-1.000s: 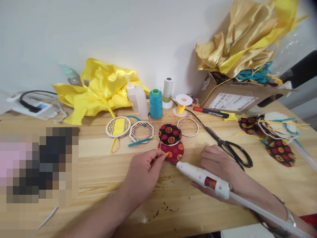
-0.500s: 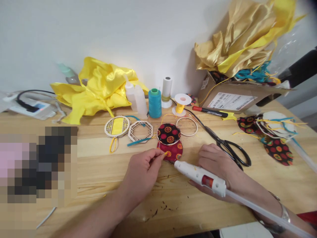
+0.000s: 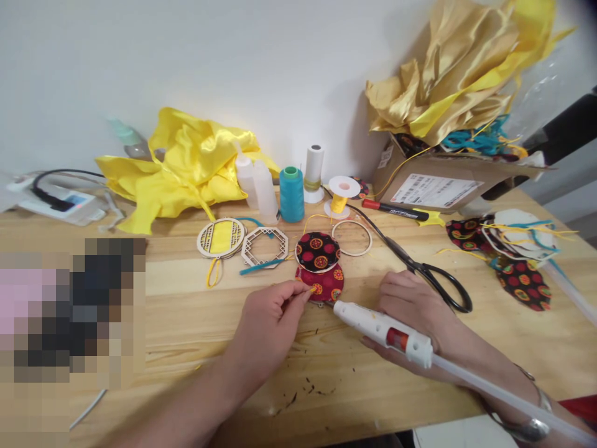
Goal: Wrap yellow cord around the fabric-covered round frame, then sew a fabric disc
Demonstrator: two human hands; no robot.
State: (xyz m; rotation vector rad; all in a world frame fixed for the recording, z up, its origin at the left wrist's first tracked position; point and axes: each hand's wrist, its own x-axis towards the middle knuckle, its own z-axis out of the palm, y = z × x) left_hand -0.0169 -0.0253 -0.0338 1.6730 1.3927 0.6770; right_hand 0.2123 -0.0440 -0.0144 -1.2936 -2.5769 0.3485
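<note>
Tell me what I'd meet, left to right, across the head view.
Round wooden lattice frame with yellow fabric → octagonal wooden lattice frame → black, red-patterned fabric disc → white plastic glue gun held in the right hand → rightmost black, red-patterned fabric piece.

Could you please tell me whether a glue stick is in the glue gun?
It is in: the long, translucent glue stick runs into the back of the white glue gun.

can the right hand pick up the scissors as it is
Probably not: the right hand is holding the glue gun, though the scissors lie close beyond it.
</note>
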